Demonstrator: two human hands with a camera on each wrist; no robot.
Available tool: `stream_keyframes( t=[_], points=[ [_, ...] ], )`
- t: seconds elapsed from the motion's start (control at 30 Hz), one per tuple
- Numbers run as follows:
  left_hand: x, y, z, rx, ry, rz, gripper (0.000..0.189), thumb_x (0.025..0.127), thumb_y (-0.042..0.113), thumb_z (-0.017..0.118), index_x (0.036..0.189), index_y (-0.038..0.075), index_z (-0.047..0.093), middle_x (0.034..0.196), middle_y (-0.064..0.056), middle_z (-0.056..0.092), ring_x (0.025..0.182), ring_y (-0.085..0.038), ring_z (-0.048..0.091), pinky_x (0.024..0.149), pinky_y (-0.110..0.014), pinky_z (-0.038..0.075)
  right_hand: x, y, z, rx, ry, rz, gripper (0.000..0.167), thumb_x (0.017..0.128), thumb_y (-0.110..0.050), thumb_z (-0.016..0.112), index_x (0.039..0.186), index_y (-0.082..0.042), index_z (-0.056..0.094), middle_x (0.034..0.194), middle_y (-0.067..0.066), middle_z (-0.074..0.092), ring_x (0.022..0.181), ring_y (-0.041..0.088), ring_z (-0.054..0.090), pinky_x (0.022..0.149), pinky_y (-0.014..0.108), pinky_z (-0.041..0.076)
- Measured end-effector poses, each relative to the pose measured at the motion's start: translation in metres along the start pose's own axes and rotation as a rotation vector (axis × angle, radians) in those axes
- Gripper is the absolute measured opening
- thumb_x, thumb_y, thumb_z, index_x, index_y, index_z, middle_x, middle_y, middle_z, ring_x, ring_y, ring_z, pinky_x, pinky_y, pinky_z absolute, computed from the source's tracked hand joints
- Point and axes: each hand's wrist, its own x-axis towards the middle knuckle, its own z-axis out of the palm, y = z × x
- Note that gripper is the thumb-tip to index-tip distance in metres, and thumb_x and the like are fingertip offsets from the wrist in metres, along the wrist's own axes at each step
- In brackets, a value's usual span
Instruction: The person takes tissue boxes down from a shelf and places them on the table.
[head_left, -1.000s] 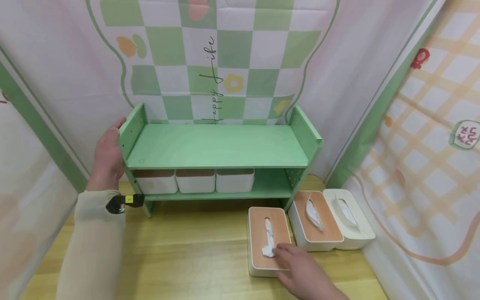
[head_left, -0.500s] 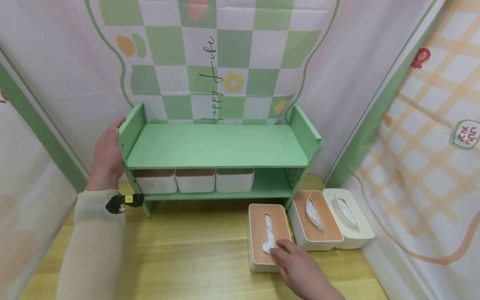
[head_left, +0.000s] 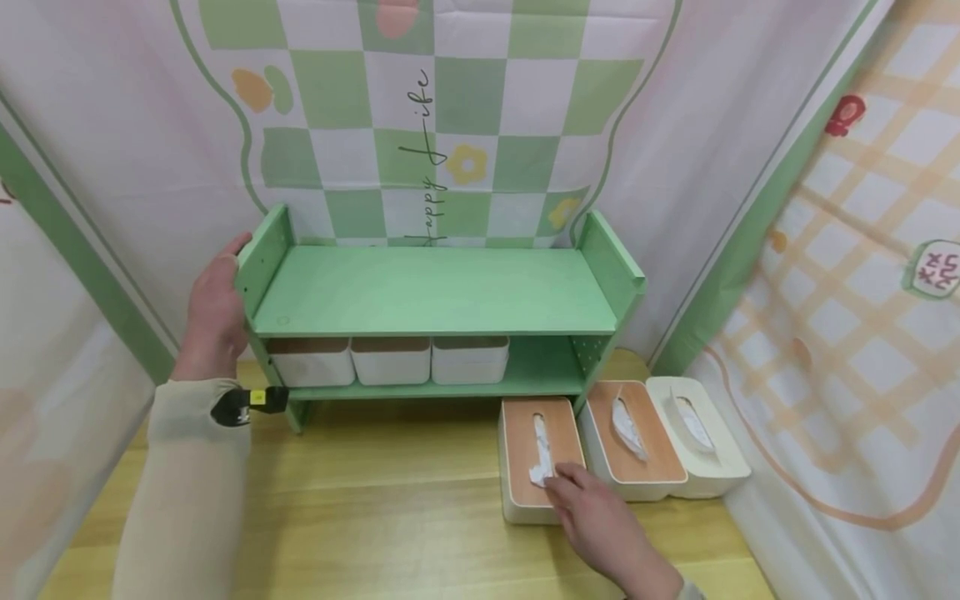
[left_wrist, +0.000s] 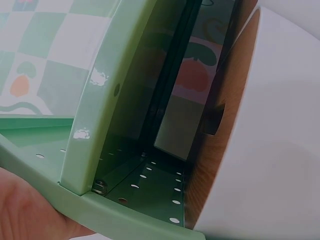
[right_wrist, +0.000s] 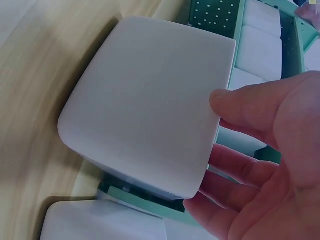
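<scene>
Your head view is bright and evenly lit, with a dark shadow beneath the green two-tier shelf [head_left: 435, 287] on the yellow wood-grain table [head_left: 315, 508]; its wide lens makes straight lines lean toward the edges. Your left wrist view is dimmer: you see white glare spots on a glossy green strip [left_wrist: 95, 105] and a murky interior behind it. Your right wrist view looks cool, with shadow hugging the plain white rounded box [right_wrist: 150, 105].

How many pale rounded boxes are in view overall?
6: three white boxes on the lower tier of the green rack; one wood-topped box at the right hand; another box to its right; rightmost, a cream box. More may be hidden.
</scene>
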Motion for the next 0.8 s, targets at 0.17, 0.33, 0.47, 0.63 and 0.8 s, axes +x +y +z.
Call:
stream_keyframes(
  t=[0.17, 0.33, 0.47, 0.63, 0.8],
  points=[
    [0.0, 0.001, 0.0, -0.012, 0.0, -0.011, 0.044, 0.108, 0.042, 0.025, 0.149, 0.047, 0.04, 0.152, -0.004, 0.033, 0.106, -0.014, 0.042, 0.088, -0.033, 0.043, 0.004, 0.004, 0.002, 0.001, -0.019, 0.031, 0.029, 0.078, -0.002, 0.082, 0.105, -0.008, 0.074, 0.109, 0.013, 0.065, 0.091, 0.029, 0.067, 0.073, 0.044, 0.059],
    [0.001, 0.0, -0.001, -0.038, -0.016, -0.01, 0.044, 0.108, 0.042, 0.026, 0.15, 0.046, 0.04, 0.15, -0.004, 0.033, 0.107, -0.015, 0.043, 0.088, -0.033, 0.045, 0.007, 0.006, 0.002, 0.002, -0.044, 0.05, 0.026, 0.08, -0.002, 0.08, 0.105, -0.007, 0.074, 0.11, 0.015, 0.065, 0.093, 0.03, 0.067, 0.074, 0.044, 0.059],
    [0.0, 0.0, -0.001, -0.034, -0.013, 0.001, 0.045, 0.108, 0.042, 0.027, 0.151, 0.044, 0.04, 0.148, -0.005, 0.035, 0.105, -0.015, 0.044, 0.084, -0.03, 0.046, 0.009, 0.009, 0.003, 0.005, -0.07, 0.065, 0.026, 0.082, -0.002, 0.079, 0.107, -0.005, 0.073, 0.111, 0.016, 0.064, 0.095, 0.031, 0.066, 0.077, 0.044, 0.058],
    [-0.001, 0.003, 0.0, -0.057, -0.012, 0.006, 0.045, 0.108, 0.041, 0.029, 0.151, 0.041, 0.041, 0.145, -0.005, 0.037, 0.103, -0.015, 0.045, 0.08, -0.027, 0.048, 0.012, 0.011, 0.004, 0.017, -0.086, 0.091, 0.026, 0.084, -0.001, 0.077, 0.109, -0.004, 0.072, 0.113, 0.017, 0.064, 0.097, 0.033, 0.066, 0.08, 0.046, 0.058],
    [0.0, 0.002, 0.0, -0.043, -0.009, 0.001, 0.044, 0.108, 0.041, 0.028, 0.15, 0.043, 0.041, 0.144, -0.004, 0.037, 0.102, -0.015, 0.045, 0.079, -0.027, 0.048, 0.013, 0.014, 0.003, 0.005, -0.116, 0.132, 0.025, 0.085, -0.003, 0.076, 0.11, -0.005, 0.072, 0.117, 0.018, 0.063, 0.099, 0.034, 0.066, 0.077, 0.047, 0.058]
  ],
)
